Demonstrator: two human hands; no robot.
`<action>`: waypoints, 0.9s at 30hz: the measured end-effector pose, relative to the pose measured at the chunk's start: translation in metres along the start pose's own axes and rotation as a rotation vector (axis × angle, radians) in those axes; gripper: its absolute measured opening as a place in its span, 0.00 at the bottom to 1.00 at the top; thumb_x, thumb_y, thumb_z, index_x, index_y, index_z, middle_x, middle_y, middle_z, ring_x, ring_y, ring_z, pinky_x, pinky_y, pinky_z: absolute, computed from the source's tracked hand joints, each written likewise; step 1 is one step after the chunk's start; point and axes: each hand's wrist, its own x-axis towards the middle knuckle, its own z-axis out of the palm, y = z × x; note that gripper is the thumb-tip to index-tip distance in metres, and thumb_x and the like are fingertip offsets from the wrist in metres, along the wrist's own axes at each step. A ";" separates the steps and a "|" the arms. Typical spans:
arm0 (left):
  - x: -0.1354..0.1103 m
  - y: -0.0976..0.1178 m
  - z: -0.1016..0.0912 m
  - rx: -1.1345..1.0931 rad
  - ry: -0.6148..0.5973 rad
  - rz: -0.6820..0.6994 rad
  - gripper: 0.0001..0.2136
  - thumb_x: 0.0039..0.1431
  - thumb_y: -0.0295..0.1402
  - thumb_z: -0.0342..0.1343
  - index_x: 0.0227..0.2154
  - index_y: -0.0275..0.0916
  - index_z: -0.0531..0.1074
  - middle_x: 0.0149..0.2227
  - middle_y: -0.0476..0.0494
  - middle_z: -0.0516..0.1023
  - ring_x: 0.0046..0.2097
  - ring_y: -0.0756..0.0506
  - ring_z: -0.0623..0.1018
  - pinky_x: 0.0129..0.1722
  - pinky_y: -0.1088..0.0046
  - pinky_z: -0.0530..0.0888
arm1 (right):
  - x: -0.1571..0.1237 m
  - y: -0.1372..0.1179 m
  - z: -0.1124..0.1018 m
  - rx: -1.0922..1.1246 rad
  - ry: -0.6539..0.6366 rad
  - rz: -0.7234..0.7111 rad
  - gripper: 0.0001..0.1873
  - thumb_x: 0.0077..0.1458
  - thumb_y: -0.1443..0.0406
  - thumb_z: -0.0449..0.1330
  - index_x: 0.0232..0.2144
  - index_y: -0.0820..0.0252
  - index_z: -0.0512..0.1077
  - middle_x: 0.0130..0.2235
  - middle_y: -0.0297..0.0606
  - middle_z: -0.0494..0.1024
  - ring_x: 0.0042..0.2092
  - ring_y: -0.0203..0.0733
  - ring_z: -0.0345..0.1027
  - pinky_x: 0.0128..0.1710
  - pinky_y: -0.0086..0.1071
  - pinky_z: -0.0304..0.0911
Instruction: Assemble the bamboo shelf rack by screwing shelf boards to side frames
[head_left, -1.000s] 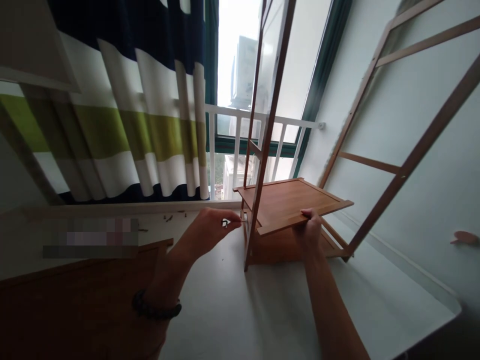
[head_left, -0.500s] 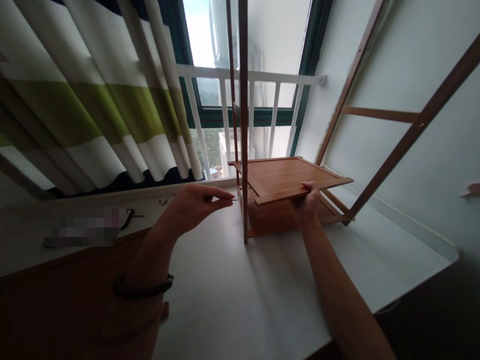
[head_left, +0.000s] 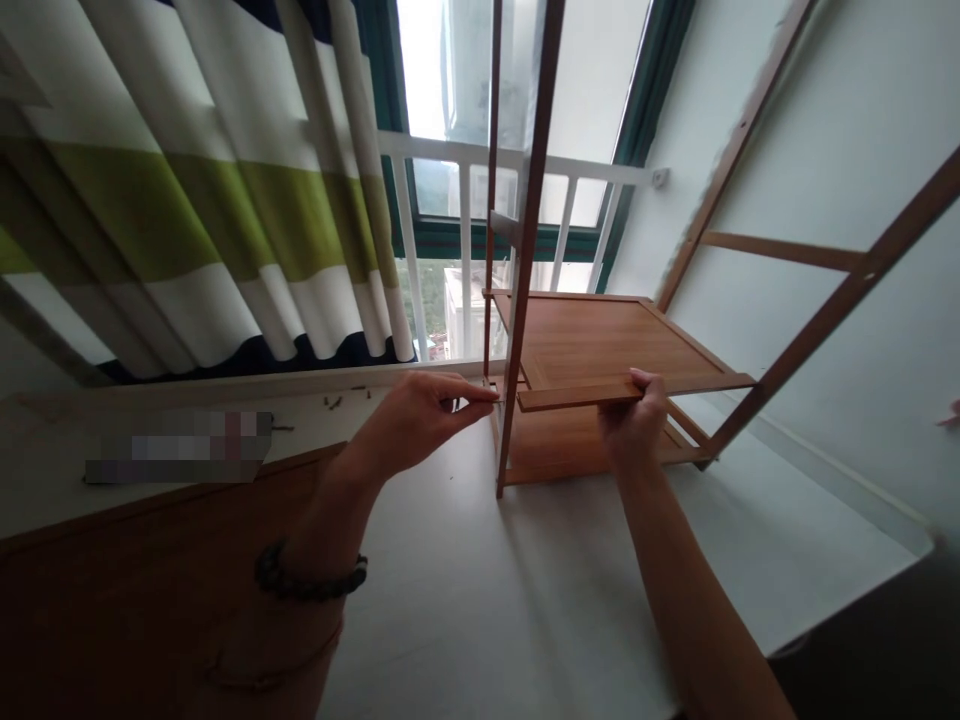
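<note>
My left hand (head_left: pixel 424 420) pinches a thin screw (head_left: pixel 501 401) between thumb and fingertips. The screw points at the outer side of the wooden front post (head_left: pixel 519 290), close to it; whether its tip has entered a hole I cannot tell. My right hand (head_left: pixel 636 415) grips the front edge of a brown wooden shelf board (head_left: pixel 607 335), thumb on top and fingers underneath. This board lies roughly level between the side frames, its left front end near the post. Below it is a lower wooden shelf (head_left: pixel 559 445), partly hidden by my right hand.
The frame's right side (head_left: pixel 817 335) leans outward near the wall. Several small screws (head_left: pixel 334 402) lie on the white tabletop (head_left: pixel 442 600) at left, beside a blurred flat packet (head_left: pixel 180 448) and another brown panel (head_left: pixel 150 570). Behind are a striped curtain (head_left: pixel 247 210) and white railing (head_left: pixel 465 250).
The shelf board has risen and levelled between the side frames in my right hand. My left hand has brought the screw close to the post, which now leans slightly. The view has shifted a little.
</note>
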 end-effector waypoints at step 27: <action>-0.002 0.006 0.004 -0.090 -0.089 0.021 0.15 0.58 0.35 0.49 0.45 0.40 0.74 0.38 0.45 0.80 0.34 0.48 0.76 0.36 0.74 0.72 | 0.006 -0.022 0.045 -0.343 0.168 -0.210 0.08 0.37 0.68 0.55 0.24 0.58 0.59 0.23 0.25 0.62 0.25 0.32 0.62 0.19 0.26 0.67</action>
